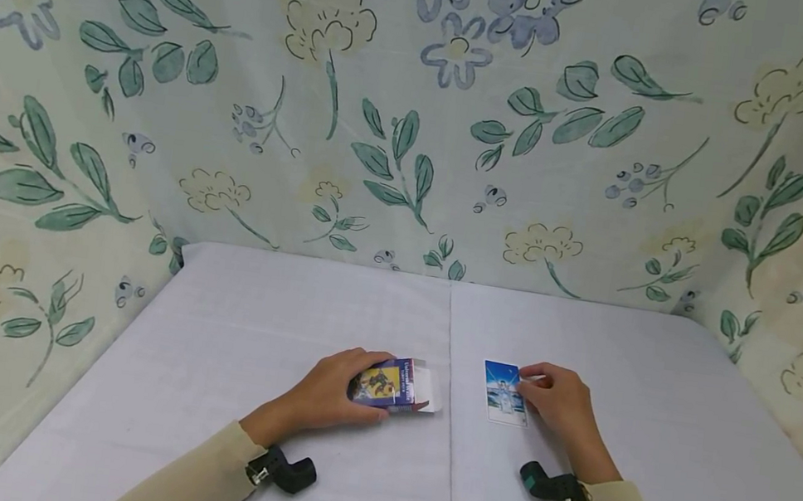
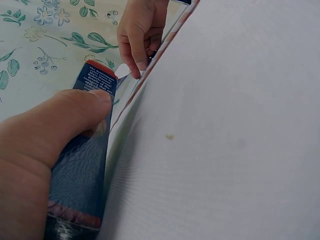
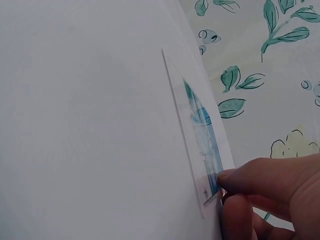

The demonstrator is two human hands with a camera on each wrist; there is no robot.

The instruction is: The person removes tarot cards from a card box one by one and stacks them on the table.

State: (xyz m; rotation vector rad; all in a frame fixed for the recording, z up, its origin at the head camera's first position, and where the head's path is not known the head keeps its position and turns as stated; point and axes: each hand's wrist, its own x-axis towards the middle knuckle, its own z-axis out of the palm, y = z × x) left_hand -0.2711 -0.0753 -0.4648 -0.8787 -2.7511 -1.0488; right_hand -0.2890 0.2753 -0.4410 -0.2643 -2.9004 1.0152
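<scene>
Card box [image 1: 392, 385]: small rectangular cardboard pack, blue-purple with a yellow picture panel on the top face, lying flat on the table [image 1: 304, 305] just left of the centre seam [image 1: 448, 373]. Its white end flap [image 1: 427, 389] is folded open on the end facing the seam. In the left wrist view the box side [image 2: 82, 165] shows a fine printed texture, small white text and an orange-red band at each end.

Left hand [image 1: 327, 392] grips the box from the end away from the seam, fingers curled over the top edge, thumb [image 2: 65, 117] pressed flat on the box side.

1 single card [image 1: 504, 392] lies face up just right of the seam, well clear of the box: thin, glossy, rectangular, white border around a blue-and-white picture. From the right wrist view the card [image 3: 202, 135] lies flat on the cloth.

Right hand [image 1: 559, 404] rests on the card's right edge, fingertips [image 3: 250, 177] curled together and pinching that edge.

Table covering is a smooth, matte white cloth in 2 panels meeting at the seam. Floral fabric backdrop [image 1: 418, 119] with green leaves and blue and yellow flowers hangs behind and to both sides of the table. Beige sleeves on both forearms, black wrist-mounted cameras [image 1: 292, 471] either side of the seam.
</scene>
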